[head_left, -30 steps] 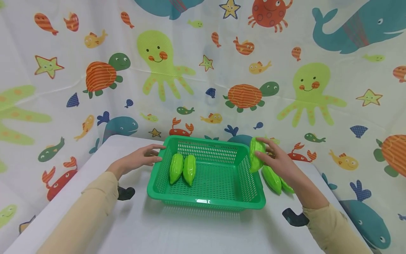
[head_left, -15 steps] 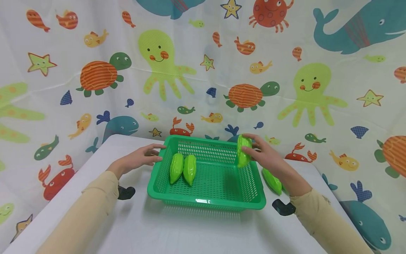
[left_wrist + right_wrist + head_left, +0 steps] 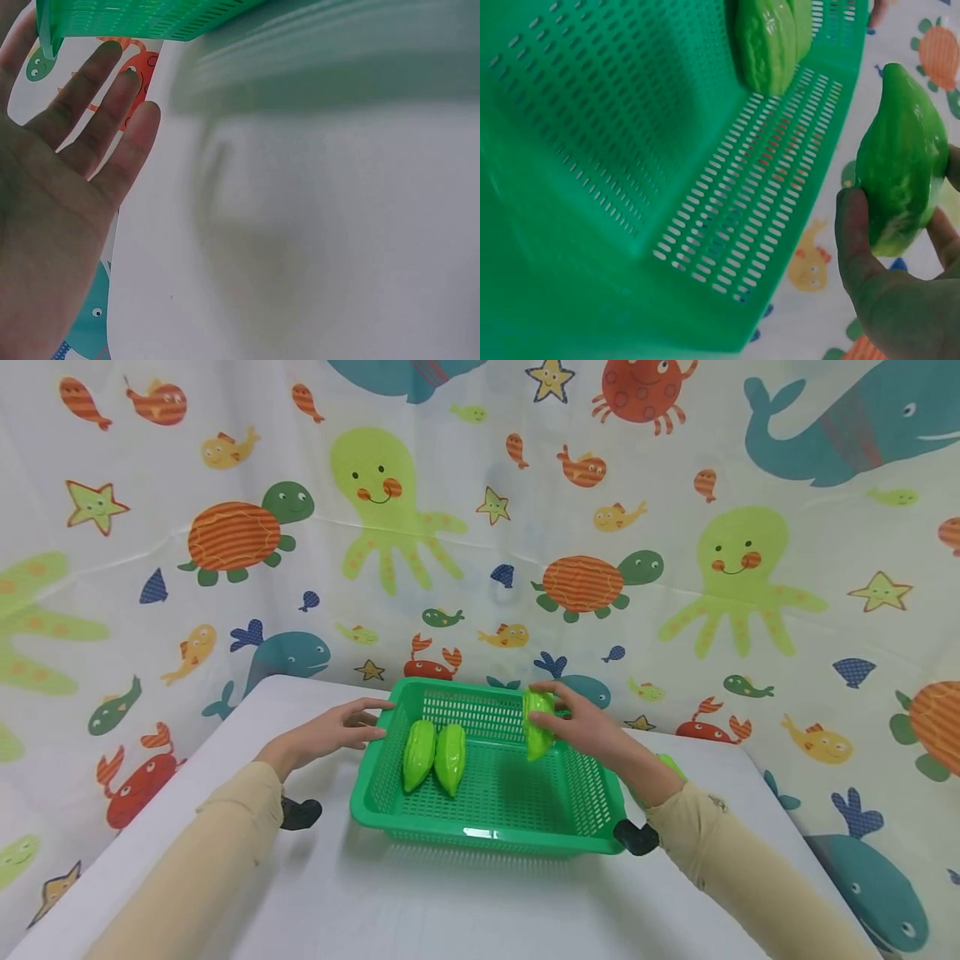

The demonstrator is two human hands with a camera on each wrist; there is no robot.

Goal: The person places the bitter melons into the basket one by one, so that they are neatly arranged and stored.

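Note:
In the head view my right hand [image 3: 581, 718] holds a glossy green bitter melon [image 3: 537, 723], ridged and pointed, above the right half of a green plastic basket [image 3: 480, 837]. The right wrist view shows the thumb and fingers gripping this bitter melon [image 3: 901, 161] near its lower end, its tip upward. Two more bitter melons [image 3: 419, 756] lie side by side in the basket's left part. My left hand [image 3: 330, 732] is at the basket's left rim, fingers extended; whether they touch it is hard to tell. The left wrist view shows that hand [image 3: 64, 202] with spread fingers.
The basket stands on a white table [image 3: 450, 910]. To its right, partly hidden behind my right forearm, bright green bitter melon [image 3: 672, 766] shows on the table. A curtain [image 3: 480, 552] printed with sea animals hangs right behind the table's far edge.
My right hand has carried the bitter melon left, from the basket's right rim to over its inside. The left hand and the basket stay in place.

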